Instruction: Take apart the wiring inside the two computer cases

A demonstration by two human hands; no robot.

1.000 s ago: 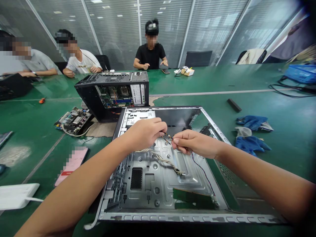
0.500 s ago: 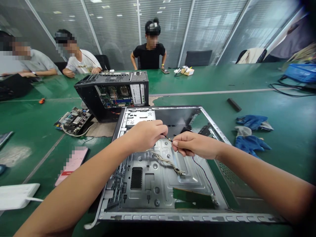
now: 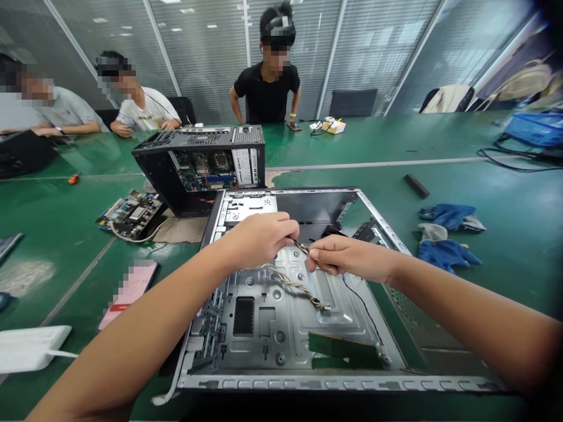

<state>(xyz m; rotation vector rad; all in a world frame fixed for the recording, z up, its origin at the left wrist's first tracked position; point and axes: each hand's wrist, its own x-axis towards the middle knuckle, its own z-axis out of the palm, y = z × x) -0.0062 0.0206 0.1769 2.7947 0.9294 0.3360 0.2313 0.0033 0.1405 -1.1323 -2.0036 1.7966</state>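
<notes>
Head-worn camera view, looking down over a bench (image 3: 440, 158). An open metal computer case (image 3: 352, 384) lies on its side, and a thin bundle of coloured wires (image 3: 301, 247) is stretched above the far half of its floor, in the short gap between two bare hands. The left hand (image 3: 261, 239) has its grip closed on the far-left end; the right hand (image 3: 349, 256) pinches the other end between thumb and finger. What lies inside each grip is hidden.

The bundle is probably very light, soft and limp, with little stiffness of its own; single strands look fragile, so a pinch on several wires together, or on a connector, seems safer than a tug on one. A thin dark wire (image 3: 363, 302) runs from beneath the right hand to the near right corner and could catch; whether it joins the bundle cannot be told.

Below the hands, a twisted beige cable (image 3: 299, 286) rests on the floor panel. The case's metal rims could be sharp, especially the slotted near one. Just beyond the far left corner, a black tower (image 3: 156, 179) limits movement that way. To the right, blue gloves (image 3: 448, 252) lie well apart from the case, leaving more room on that side.
</notes>
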